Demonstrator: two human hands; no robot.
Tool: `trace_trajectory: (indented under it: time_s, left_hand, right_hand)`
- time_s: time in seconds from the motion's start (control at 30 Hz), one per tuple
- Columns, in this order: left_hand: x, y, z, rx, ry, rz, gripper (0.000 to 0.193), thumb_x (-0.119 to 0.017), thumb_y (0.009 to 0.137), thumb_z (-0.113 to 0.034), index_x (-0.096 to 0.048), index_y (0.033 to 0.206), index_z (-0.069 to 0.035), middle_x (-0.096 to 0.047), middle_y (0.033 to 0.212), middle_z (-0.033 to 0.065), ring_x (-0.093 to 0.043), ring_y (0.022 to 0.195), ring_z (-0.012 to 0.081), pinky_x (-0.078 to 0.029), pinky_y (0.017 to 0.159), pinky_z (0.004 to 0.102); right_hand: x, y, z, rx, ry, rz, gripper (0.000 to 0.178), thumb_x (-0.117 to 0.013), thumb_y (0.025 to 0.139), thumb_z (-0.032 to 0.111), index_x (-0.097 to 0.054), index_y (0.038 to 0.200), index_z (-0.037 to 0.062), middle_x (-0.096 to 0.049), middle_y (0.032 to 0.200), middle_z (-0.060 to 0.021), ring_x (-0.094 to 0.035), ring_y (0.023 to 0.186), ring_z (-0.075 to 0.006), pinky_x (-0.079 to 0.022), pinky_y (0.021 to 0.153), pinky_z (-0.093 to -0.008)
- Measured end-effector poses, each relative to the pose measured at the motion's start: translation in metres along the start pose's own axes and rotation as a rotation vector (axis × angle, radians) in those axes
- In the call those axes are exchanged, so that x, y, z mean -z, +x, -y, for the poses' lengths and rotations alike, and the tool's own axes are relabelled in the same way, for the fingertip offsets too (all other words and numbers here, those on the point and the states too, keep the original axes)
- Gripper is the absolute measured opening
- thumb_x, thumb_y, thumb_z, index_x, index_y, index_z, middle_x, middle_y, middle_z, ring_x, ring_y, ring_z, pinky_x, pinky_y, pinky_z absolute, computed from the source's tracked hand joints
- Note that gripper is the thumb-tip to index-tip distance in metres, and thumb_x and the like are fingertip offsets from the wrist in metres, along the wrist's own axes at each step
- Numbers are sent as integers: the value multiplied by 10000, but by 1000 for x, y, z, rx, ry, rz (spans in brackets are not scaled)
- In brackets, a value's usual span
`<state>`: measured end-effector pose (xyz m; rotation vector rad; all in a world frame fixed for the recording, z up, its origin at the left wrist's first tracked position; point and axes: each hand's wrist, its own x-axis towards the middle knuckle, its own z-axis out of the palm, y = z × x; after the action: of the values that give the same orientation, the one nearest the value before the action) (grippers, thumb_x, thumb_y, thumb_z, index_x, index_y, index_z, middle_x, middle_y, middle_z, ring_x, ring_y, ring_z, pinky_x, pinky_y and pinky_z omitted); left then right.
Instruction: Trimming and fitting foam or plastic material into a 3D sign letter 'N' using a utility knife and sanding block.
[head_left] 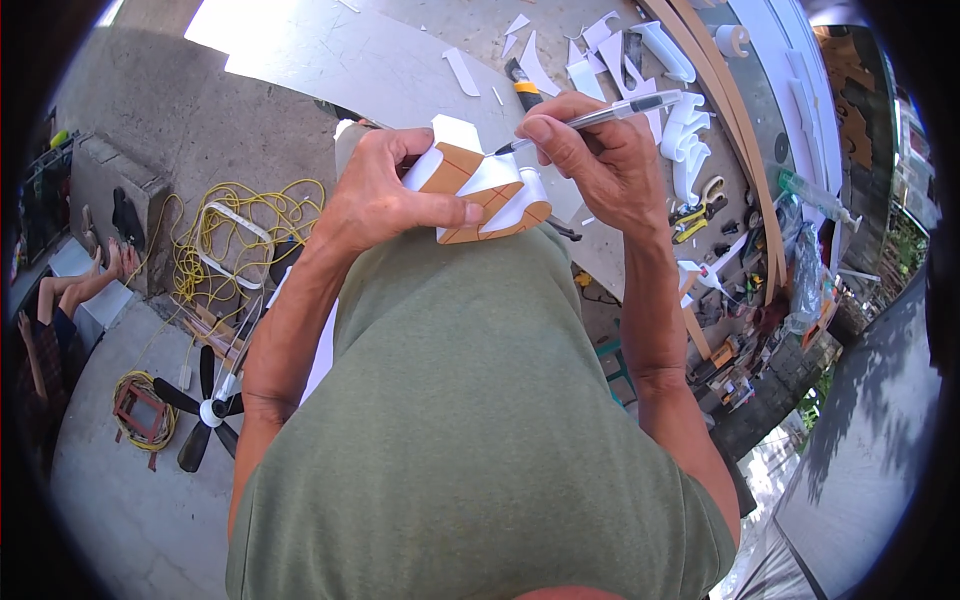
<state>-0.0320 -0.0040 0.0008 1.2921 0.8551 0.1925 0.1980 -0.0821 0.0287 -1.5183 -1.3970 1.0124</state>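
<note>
My left hand is closed around a white, letter-like block with a brown face marked by thin red lines. Its thumb presses on the brown face, and the block is tilted above my lap. Between the fingers of my right hand is a clear-barrelled pen. The pen's dark tip points left and down at the white side of the block; whether it touches I cannot tell. Just beyond my right hand lies a black and yellow knife-like tool.
White offcuts and curved white letter pieces lie ahead on a pale sheet. At right are yellow-handled cutters and long brown strips. To the left are tangled yellow cord, a fan and another person's legs.
</note>
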Motion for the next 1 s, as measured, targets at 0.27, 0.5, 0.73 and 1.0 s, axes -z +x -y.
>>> trace_trajectory:
  time_s: [0.27,0.5,0.73,1.0]
  left_hand:
    - [-1,-3,0,0,17,0,560,-869,572,-349,-714,911,68,-674,743,104,-587,615,143,-430,570,259]
    - [-6,-3,-1,34,-26,15,566,-871,573,-344,-709,923,70,-677,785,106,-596,650,148,-440,601,261]
    - [-6,-5,-4,38,-44,3,568,-868,583,-334,-703,938,77,-696,826,127,-635,699,161,-470,643,250]
    - [5,-4,-12,51,-46,-10,608,-842,549,-273,-708,1026,78,-715,881,164,-668,768,199,-496,771,288]
  right_hand:
    - [9,0,4,-31,-124,83,297,-597,1015,249,-717,941,-12,-665,760,-27,-568,620,-78,-446,541,-228]
    - [0,0,1,25,-110,45,304,-635,984,277,-724,916,-5,-659,700,-64,-576,571,-127,-450,524,-275]
    - [14,-2,4,-37,-249,-27,299,-667,960,291,-729,904,4,-639,636,-58,-554,531,-124,-423,505,-282]
    - [26,-19,1,-228,118,-189,326,-668,970,316,-731,911,2,-616,650,-18,-537,562,-64,-407,505,-220]
